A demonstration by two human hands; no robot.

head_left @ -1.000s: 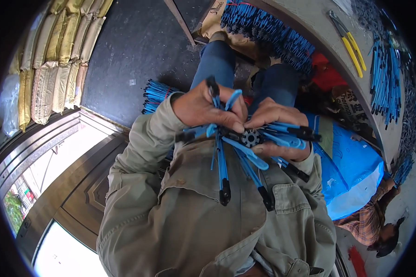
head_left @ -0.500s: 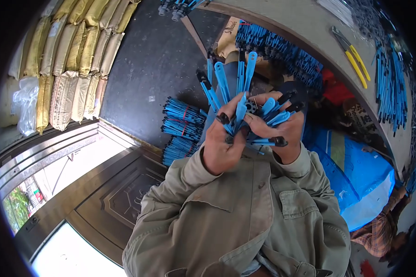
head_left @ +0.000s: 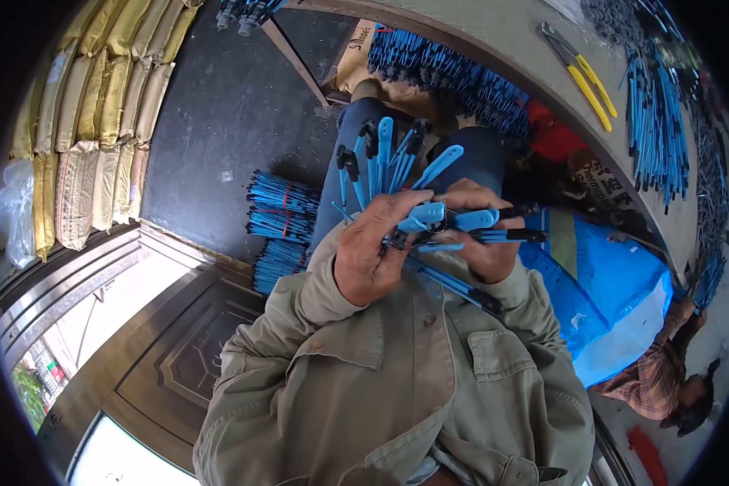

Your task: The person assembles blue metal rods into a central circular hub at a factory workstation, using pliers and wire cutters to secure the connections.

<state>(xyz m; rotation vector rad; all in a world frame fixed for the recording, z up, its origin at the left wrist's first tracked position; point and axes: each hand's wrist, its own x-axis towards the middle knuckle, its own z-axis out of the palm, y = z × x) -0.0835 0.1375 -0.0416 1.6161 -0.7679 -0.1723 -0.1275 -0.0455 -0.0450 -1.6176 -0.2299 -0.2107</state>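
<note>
My left hand [head_left: 373, 255] and right hand [head_left: 482, 235] both close tightly around a fan of blue rods with black tips [head_left: 397, 174], held just above my lap. More bundled blue rods [head_left: 279, 219] lie on the dark floor [head_left: 211, 121] nearby.

Left hand [head_left: 370, 257] and right hand [head_left: 479, 235] raised; blue-handled tools [head_left: 413, 190] gathered upright, seemingly tighter fan.

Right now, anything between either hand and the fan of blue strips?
Nothing visible. The left hand and right hand both already grip the fan of blue strips at its hub, fingers wrapped directly on it. The strips splay outward over the knees; the bundles of blue strips on the floor lie apart, to the left.
</note>
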